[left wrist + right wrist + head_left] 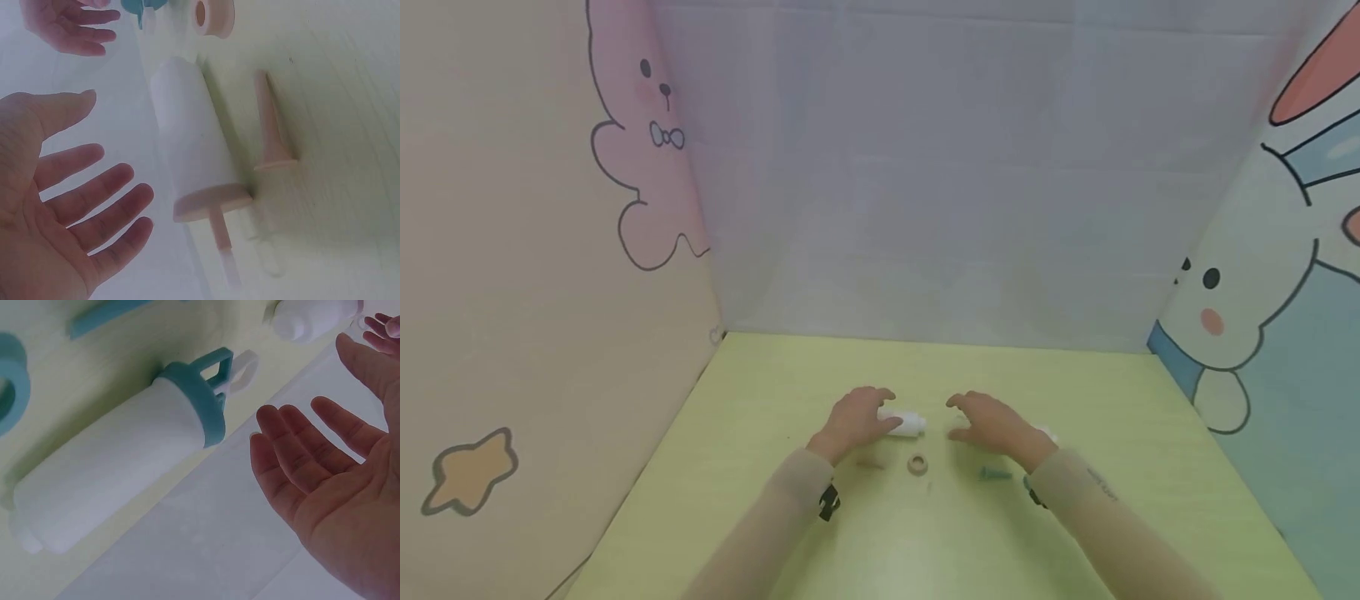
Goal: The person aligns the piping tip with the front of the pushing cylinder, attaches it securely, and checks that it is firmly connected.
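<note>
Grips: left hand (56, 206) open beside pink-capped bottle (194, 150) | right hand (337, 487) open, empty

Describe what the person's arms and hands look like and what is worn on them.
Both arms wear long, pale beige sleeves that end at the wrists. The left hand and right hand are bare, with no gloves or rings visible. A small black device is strapped at each wrist, clearer on the left. Faint dark lettering marks the right sleeve.

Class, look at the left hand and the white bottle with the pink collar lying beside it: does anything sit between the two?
Nothing visible does. The left hand is open, palm toward the white bottle, with only bare table between them. The pink cone lies on the bottle's far side.
</note>
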Action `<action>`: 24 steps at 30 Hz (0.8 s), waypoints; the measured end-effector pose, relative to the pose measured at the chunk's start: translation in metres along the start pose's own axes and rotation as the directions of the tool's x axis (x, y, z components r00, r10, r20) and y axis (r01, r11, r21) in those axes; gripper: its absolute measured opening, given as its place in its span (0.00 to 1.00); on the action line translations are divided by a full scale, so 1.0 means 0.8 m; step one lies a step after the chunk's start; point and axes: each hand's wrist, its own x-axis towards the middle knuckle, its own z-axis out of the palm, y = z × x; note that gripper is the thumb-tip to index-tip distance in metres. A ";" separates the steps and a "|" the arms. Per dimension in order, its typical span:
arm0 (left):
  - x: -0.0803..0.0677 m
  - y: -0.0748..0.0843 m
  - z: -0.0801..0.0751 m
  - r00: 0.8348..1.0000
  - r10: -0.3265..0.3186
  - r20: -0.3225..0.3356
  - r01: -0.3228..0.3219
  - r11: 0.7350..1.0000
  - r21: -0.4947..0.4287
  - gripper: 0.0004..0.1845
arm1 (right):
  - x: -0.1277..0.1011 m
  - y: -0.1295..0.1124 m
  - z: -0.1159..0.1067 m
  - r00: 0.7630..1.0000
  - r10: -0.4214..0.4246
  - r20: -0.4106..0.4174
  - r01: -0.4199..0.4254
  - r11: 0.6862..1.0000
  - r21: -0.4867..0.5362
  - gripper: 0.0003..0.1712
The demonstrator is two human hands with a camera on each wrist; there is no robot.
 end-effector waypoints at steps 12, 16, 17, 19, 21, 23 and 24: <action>-0.028 0.006 0.024 0.998 0.040 -0.056 -0.044 0.997 -0.062 0.22 | 0.005 -0.017 0.040 1.000 -0.026 -0.011 0.027 0.996 0.089 0.29; -0.041 0.003 0.033 0.995 0.067 -0.075 -0.071 0.996 -0.053 0.21 | 0.004 -0.021 0.051 1.000 -0.019 0.006 0.018 0.992 0.128 0.29; -0.043 0.003 0.035 0.994 0.072 -0.082 -0.077 0.995 -0.058 0.21 | 0.004 -0.022 0.052 1.000 -0.019 0.004 0.018 0.990 0.138 0.29; -0.046 0.001 0.040 0.992 0.078 -0.098 -0.082 0.996 -0.044 0.21 | 0.003 -0.023 0.056 1.000 -0.027 -0.006 0.027 0.988 0.151 0.28; -0.048 -0.002 0.044 0.991 0.081 -0.110 -0.083 0.996 -0.015 0.21 | 0.003 -0.025 0.060 0.999 -0.034 -0.011 0.035 0.988 0.150 0.27; -0.051 -0.006 0.047 0.990 0.078 -0.121 -0.077 0.997 0.007 0.21 | 0.003 -0.028 0.065 0.999 -0.038 -0.014 0.039 0.989 0.141 0.28; -0.052 -0.009 0.049 0.989 0.074 -0.128 -0.072 0.997 0.019 0.21 | 0.003 -0.029 0.067 0.999 -0.039 -0.011 0.040 0.991 0.129 0.27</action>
